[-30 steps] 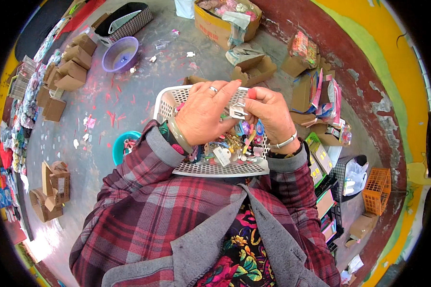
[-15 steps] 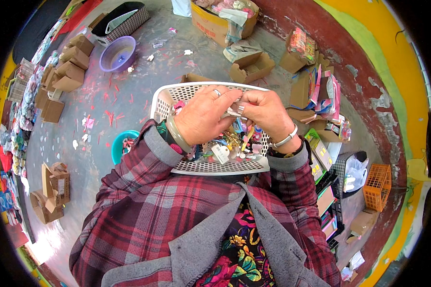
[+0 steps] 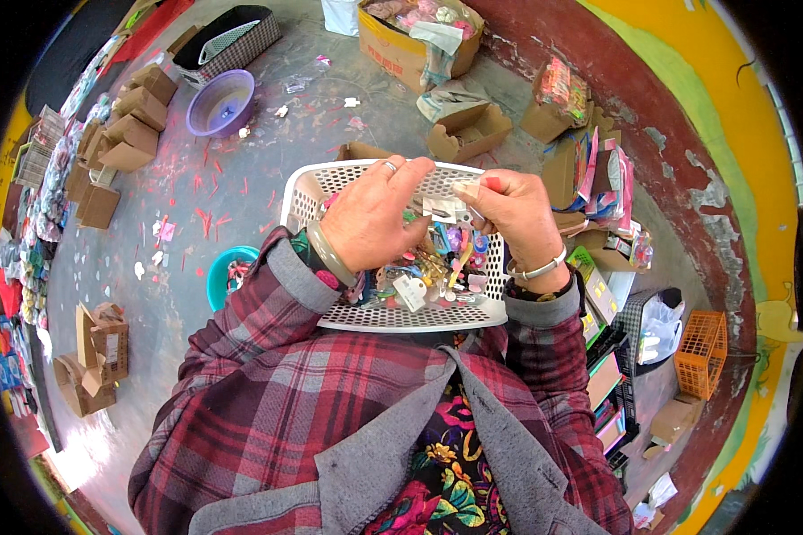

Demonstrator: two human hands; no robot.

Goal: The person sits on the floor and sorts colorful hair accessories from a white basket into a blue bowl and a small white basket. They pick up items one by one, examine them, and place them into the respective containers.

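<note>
My right hand (image 3: 521,210) pinches a small flat white card (image 3: 439,209), left hand (image 3: 371,217) curled, can't tell its grip; white holey plastic basket (image 3: 393,319) underneath, probably catching drops.

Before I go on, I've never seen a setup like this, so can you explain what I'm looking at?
No machine here: a person works bare-handed, seen from a camera worn on the head, looking down. Its wide lens bends straight edges. A white perforated basket holds many small colourful items. The right hand appears to have a small pale piece in its grip; whether the left hand touches it is unclear. On the floor to the left stands a purple basin.
</note>
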